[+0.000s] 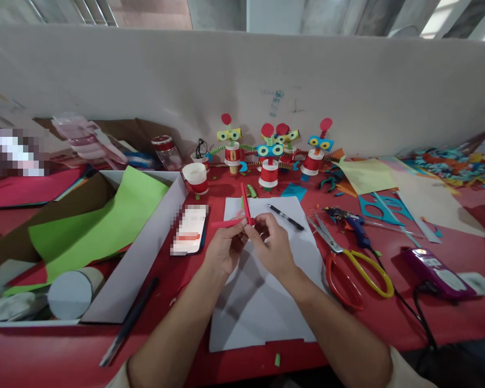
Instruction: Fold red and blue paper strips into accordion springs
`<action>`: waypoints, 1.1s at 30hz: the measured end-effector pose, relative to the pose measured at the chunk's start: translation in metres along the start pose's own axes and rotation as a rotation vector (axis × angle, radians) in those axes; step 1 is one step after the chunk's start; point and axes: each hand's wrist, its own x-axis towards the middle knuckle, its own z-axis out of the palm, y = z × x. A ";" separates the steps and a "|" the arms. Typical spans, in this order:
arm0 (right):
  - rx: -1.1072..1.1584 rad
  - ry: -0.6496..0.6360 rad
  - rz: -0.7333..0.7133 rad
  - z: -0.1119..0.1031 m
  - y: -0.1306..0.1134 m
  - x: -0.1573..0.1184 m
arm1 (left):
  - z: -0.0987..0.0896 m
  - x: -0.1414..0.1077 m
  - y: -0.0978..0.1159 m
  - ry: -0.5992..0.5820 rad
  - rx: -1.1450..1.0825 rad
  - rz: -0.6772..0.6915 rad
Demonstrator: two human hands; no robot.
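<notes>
Two narrow red paper strips point(246, 200) meet at one end, one pointing away from me and one to the left. My left hand point(227, 245) pinches them where they join. Closed on the same joint from the other side is my right hand point(272, 242), fingertips touching the left ones. Both hands are over a white sheet point(242, 318) on the red table. A black pen point(286, 217) lies on the sheet's far right part. Just beyond the strips rests a small green folded paper spring point(251, 191).
Scissors point(335, 248), a blue glue gun point(353, 223) and a purple power strip point(438, 272) lie to the right. Several paper-cup robots point(269, 172) stand at the back. Leftward are a phone point(191, 229), a paper cup point(196, 178) and a box point(145, 242) holding green paper.
</notes>
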 end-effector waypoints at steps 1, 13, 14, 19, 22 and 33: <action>-0.049 0.003 -0.017 0.000 0.000 -0.001 | 0.000 0.000 0.000 -0.012 0.006 0.011; -0.154 -0.060 -0.071 -0.005 -0.003 -0.001 | 0.001 -0.003 0.002 -0.024 0.020 -0.051; -0.137 -0.062 -0.079 -0.005 -0.003 -0.001 | 0.001 -0.003 0.002 -0.029 0.022 -0.045; 0.103 -0.082 0.034 -0.005 -0.003 0.000 | 0.002 -0.006 0.003 -0.080 0.027 -0.057; 0.255 -0.074 0.088 -0.004 -0.003 0.000 | 0.003 -0.008 0.002 -0.119 0.041 -0.055; 0.393 -0.007 0.123 -0.002 -0.002 0.002 | 0.002 -0.005 -0.003 -0.104 0.112 0.092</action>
